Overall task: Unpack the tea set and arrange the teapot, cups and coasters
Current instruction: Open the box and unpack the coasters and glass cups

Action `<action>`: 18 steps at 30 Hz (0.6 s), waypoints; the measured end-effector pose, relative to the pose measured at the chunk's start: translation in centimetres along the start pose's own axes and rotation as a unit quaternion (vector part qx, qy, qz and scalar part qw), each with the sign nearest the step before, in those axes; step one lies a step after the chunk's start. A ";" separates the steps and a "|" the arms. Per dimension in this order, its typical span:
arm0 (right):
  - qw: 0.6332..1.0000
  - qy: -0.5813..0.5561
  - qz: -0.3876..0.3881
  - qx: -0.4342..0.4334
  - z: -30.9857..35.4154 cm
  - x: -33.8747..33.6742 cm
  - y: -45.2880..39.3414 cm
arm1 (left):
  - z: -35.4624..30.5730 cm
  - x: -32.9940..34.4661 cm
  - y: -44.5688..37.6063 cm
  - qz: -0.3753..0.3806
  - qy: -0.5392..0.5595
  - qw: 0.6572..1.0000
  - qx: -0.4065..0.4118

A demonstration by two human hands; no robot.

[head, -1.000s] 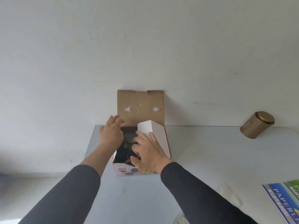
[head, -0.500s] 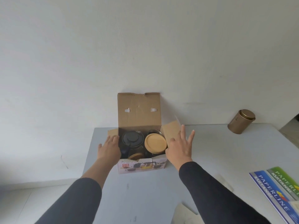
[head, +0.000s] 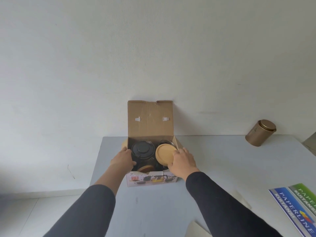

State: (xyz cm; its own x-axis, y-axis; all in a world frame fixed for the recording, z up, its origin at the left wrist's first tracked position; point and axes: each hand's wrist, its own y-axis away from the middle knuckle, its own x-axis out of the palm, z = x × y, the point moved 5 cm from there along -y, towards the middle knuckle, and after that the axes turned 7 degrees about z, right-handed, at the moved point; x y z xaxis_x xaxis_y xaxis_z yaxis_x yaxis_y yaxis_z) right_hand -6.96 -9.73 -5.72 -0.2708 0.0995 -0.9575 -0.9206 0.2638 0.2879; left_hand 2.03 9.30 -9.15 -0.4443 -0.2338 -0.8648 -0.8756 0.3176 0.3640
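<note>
Both hands moved into box; teapot upright, lid up

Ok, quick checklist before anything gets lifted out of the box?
1. Box lid flap up: ok.
2. Teapot top clear: ok.
3. Left hand grip on teapot: cannot tell, fingers dip inside the box.
4. Right hand on the round coaster: ok, fingertips touch its edge.
5. Cups free to lift: cannot tell, mostly hidden under coasters.
6. Bare table right of box for setting down: ok.
</note>
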 end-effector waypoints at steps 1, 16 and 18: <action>0.999 -0.022 -0.002 -0.024 0.5 0.0 -0.3 | 0.0 0.0 -0.1 0.001 0.000 1.000 -0.002; 0.997 -0.037 0.026 -0.059 3.7 0.6 -4.0 | -0.3 -0.5 -0.3 -0.001 -0.058 0.998 -0.028; 0.998 -0.036 0.023 -0.056 3.3 0.4 -4.3 | -0.3 -0.5 -0.4 -0.001 -0.061 0.998 -0.028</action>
State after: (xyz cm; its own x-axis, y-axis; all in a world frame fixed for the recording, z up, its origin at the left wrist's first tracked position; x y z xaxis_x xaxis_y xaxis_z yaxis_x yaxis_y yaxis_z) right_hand -2.19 -7.62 -7.22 -0.2963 0.1787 -0.9382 -0.9345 0.1487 0.3234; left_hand 2.52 9.02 -8.71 -0.4182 -0.1192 -0.9005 -0.8877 0.2636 0.3774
